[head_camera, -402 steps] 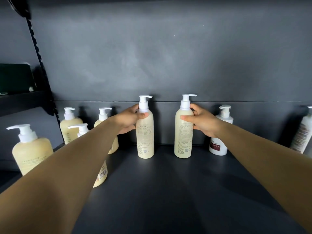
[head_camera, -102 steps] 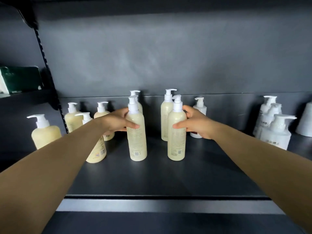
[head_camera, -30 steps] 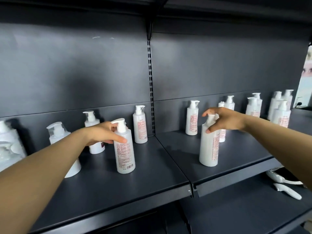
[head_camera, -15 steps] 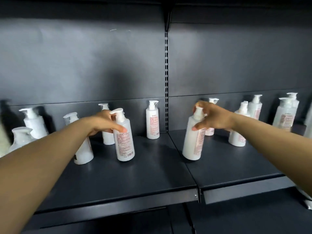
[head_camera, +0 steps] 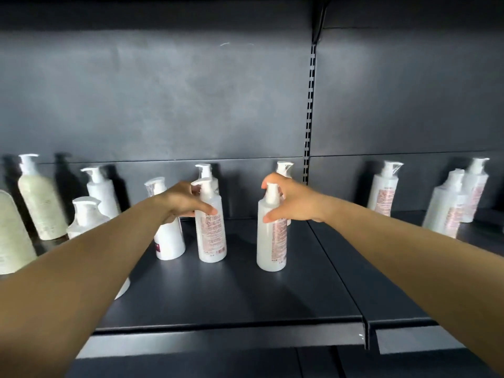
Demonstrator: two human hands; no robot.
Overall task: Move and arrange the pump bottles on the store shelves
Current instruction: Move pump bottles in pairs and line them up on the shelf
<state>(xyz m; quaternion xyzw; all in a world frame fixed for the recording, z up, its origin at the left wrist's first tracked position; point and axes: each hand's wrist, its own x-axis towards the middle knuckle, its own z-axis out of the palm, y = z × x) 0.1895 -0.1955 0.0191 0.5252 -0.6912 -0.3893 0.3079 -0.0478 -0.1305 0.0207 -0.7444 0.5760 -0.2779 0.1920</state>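
Dark metal shelf [head_camera: 245, 296], matching back panel [head_camera: 163, 105]. Eleven pump bottles visible. My left hand [head_camera: 181, 201] grasps one white bottle [head_camera: 211, 227]; my right hand [head_camera: 293, 203] grasps another [head_camera: 271, 241].

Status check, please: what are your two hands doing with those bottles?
Left hand grips one white pump bottle. Right hand grips another. Both upright on shelf. Nothing between them.

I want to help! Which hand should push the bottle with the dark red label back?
The left hand. That bottle with the dark red label stands right beside it; the right hand is farther away.
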